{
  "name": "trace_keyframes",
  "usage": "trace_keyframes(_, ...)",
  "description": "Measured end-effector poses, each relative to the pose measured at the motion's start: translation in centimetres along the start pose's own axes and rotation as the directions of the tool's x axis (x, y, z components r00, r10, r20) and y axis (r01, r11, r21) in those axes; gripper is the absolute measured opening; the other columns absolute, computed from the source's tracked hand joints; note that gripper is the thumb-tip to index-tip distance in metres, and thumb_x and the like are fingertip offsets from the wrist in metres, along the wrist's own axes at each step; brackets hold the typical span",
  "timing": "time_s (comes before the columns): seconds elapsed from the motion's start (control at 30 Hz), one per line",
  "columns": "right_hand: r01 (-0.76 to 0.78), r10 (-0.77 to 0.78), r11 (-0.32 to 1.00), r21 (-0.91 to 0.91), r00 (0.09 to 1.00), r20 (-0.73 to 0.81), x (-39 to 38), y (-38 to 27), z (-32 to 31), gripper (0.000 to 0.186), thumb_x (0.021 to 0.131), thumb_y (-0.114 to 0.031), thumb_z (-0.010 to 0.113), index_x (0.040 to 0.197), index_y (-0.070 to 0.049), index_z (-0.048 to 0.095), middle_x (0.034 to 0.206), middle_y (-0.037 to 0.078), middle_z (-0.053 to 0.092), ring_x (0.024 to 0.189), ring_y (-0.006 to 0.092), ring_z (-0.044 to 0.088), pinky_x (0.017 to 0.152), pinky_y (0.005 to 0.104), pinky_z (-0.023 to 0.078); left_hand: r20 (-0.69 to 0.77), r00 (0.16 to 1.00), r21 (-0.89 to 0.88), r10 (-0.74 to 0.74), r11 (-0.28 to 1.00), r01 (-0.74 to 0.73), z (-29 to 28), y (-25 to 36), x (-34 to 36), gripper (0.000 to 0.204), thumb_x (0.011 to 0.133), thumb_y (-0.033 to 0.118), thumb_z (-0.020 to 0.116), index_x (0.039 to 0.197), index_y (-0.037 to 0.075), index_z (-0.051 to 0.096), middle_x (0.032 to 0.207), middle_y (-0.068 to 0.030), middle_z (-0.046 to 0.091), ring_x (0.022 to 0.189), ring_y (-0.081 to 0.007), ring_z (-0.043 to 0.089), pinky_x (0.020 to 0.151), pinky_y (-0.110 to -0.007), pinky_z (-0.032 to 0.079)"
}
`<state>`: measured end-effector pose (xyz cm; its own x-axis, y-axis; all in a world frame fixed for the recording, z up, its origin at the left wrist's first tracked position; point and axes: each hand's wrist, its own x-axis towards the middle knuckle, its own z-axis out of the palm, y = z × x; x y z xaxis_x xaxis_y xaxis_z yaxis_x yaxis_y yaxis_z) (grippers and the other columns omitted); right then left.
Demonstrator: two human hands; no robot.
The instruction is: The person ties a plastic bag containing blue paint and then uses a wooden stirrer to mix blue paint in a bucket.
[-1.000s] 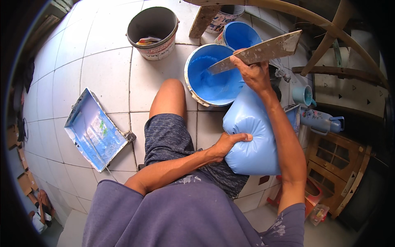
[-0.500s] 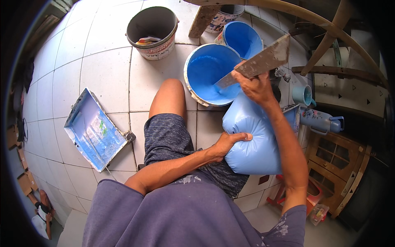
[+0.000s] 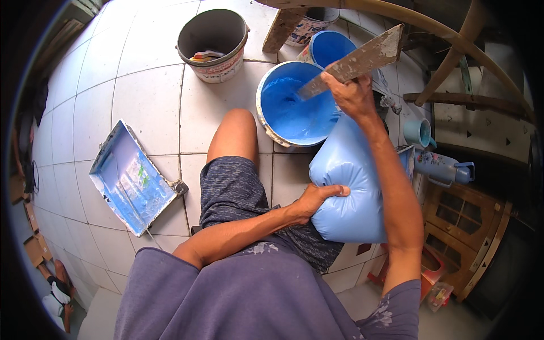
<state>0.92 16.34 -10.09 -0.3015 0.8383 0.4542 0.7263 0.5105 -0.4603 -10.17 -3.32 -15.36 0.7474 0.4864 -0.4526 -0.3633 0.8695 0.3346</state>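
Observation:
My right hand (image 3: 352, 97) is closed around a flat, paint-stained wooden board (image 3: 365, 56). The board's lower end dips into bright blue paint (image 3: 292, 110) in a bucket (image 3: 263, 122) in front of me. A bulging plastic bag (image 3: 348, 212) of light blue liquid leans between my forearms, its upper end reaching the bucket's near rim. With thumb pressed into its side, my left hand (image 3: 317, 199) grips the bag. The far side of the bag is hidden behind my right arm.
A paint tray (image 3: 129, 181) lies at left. A grey bucket (image 3: 209, 42) holding some items stands ahead, a second blue-lined bucket (image 3: 331, 48) behind the paint. Toward the right are a turquoise mug (image 3: 417, 132), a flask (image 3: 442, 165) and wooden furniture (image 3: 462, 215).
The board's lower end has swept away from me through the paint, and my right hand has shifted slightly with it. My left hand keeps its grip on the bag.

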Motion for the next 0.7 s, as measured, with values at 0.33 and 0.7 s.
trace_keyframes(0.33, -0.390, 0.332, 0.891, 0.232, 0.909, 0.252, -1.1, -3.1, 0.7, 0.018, 0.079, -0.018, 0.072, 0.086, -0.001, 0.067, 0.080, 0.007, 0.067, 0.074, 0.0133, 0.062, 0.069, 0.0287, 0.051, -0.016, 1.000, 0.015, -0.011, 1.000, 0.011, -0.5, -0.2, 0.2, 0.051, 0.076, 0.027, 0.067, 0.116, -0.003, 0.054, 0.101, -0.0118, 0.063, 0.091, -0.0195, 0.063, 0.083, -0.033, 0.051)
trace_keyframes(0.7, -0.456, 0.441, 0.879, 0.143, 0.889, 0.124, -0.1, 0.3, -0.8, 0.015, 0.080, -0.014, 0.071, 0.086, -0.001, 0.067, 0.074, 0.005, 0.066, 0.066, 0.0105, 0.060, 0.062, 0.0244, 0.050, -0.004, 0.999, 0.003, -0.043, 0.999, 0.043, 0.2, 0.7, -0.3, 0.052, 0.077, 0.026, 0.064, 0.118, -0.003, 0.053, 0.104, -0.0116, 0.062, 0.093, -0.0197, 0.062, 0.086, -0.033, 0.050)
